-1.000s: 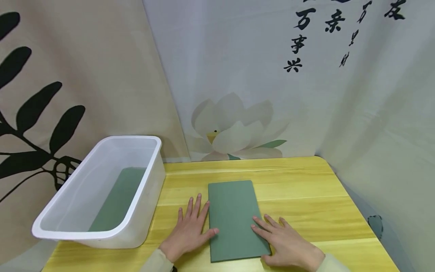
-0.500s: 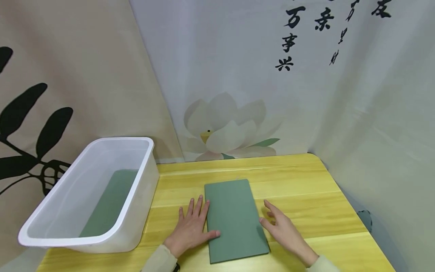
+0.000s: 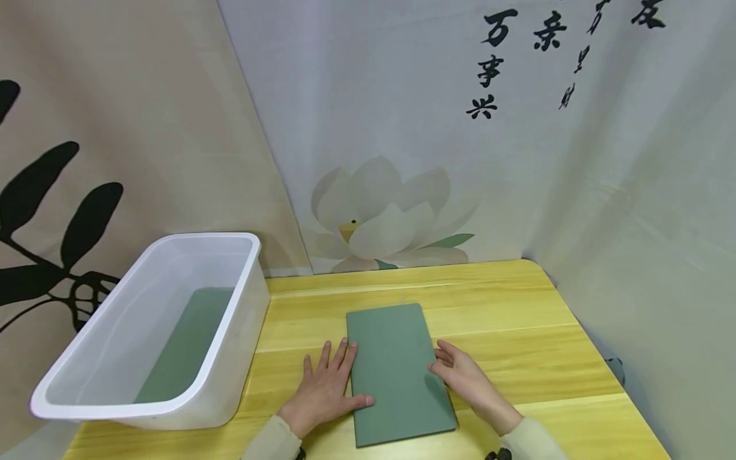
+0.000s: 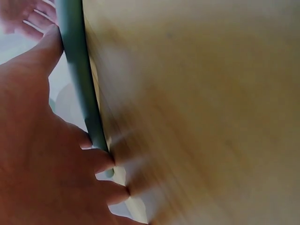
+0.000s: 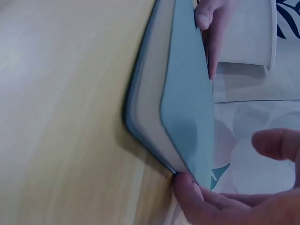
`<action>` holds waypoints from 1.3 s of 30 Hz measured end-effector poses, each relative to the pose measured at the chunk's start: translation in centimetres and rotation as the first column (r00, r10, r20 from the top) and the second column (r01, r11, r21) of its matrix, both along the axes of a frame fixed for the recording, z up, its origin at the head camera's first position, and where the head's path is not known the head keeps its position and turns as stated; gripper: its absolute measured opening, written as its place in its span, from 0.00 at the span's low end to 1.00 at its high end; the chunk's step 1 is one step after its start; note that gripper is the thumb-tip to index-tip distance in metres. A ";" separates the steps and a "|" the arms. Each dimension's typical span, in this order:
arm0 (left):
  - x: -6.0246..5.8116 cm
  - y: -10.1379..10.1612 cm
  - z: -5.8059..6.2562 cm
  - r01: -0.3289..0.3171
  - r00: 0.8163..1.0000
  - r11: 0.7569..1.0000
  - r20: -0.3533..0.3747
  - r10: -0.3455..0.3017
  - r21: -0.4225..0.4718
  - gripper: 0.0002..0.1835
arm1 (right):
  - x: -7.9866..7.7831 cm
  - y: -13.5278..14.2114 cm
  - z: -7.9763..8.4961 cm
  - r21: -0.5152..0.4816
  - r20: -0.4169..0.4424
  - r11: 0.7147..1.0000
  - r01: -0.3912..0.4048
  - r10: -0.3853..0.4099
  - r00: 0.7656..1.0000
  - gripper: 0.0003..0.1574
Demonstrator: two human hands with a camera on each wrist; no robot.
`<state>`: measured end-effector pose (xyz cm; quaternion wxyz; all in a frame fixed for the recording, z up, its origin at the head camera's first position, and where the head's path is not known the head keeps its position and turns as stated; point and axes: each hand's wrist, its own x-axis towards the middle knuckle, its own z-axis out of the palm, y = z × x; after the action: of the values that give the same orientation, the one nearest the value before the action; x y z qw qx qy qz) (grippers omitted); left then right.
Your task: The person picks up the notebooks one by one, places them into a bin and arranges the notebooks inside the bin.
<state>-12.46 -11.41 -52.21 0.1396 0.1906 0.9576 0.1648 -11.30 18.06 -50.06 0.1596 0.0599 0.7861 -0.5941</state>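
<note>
A green notebook (image 3: 397,377) lies closed on the wooden table, its page edges (image 5: 152,70) showing in the right wrist view. My left hand (image 3: 322,393) rests along its left edge, fingers spread straight on the tabletop and thumb on the cover. At the right edge is my right hand (image 3: 468,380); in the right wrist view a fingertip (image 5: 190,190) touches the notebook's edge near a corner. The right thumb (image 5: 276,143) stands apart from the cover in that view, and the other fingers are loosely bent.
A deep white plastic tub (image 3: 244,319) stands on the left of the table (image 3: 517,306), with a flat green thing (image 3: 190,345) in its bottom. Printed cloth (image 3: 402,128) hangs behind the table and at its sides.
My right hand has lifted off the cover, turned on its side and come back to the right edge with fingers bent. The left hand stays on the left edge. The view has shifted slightly.
</note>
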 end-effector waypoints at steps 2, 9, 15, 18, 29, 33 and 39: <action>0.1 0.0 0.0 -0.004 1.000 1.000 -0.001 0.004 0.003 0.61 | -0.3 -0.3 0.1 -0.005 0.014 1.000 0.018 -0.018 1.000 0.45; 0.1 -0.2 0.3 -0.021 1.000 1.000 0.014 0.020 0.022 0.61 | -1.4 -0.4 -0.1 -0.063 0.060 0.994 0.095 -0.091 0.994 0.43; 0.0 -0.2 0.2 -0.012 1.000 0.999 0.025 0.011 0.034 0.61 | -1.6 0.1 -0.5 -0.119 0.057 0.989 0.084 -0.077 0.995 0.47; 0.0 -0.3 0.1 -0.017 0.999 0.999 0.047 0.016 0.031 0.61 | -1.7 0.2 -0.6 -0.149 0.063 0.986 0.081 -0.072 0.995 0.47; -0.2 -0.4 0.2 0.024 0.999 0.998 0.041 -0.026 0.051 0.61 | -1.2 0.9 0.2 -0.200 0.018 0.980 0.004 0.000 1.000 0.49; -0.1 -0.6 0.4 0.036 0.999 0.997 0.028 -0.038 0.072 0.60 | -1.1 1.1 0.3 -0.145 -0.052 0.984 -0.105 0.099 0.994 0.49; -0.1 -0.9 0.2 0.045 0.999 0.995 0.018 -0.047 0.087 0.59 | -0.6 1.5 0.0 -0.117 -0.114 0.955 -0.271 0.258 0.959 0.47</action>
<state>-12.53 -12.28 -51.98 0.1448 0.2167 0.9435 0.2048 -11.92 19.58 -50.06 0.2028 -0.0858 0.7529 -0.6202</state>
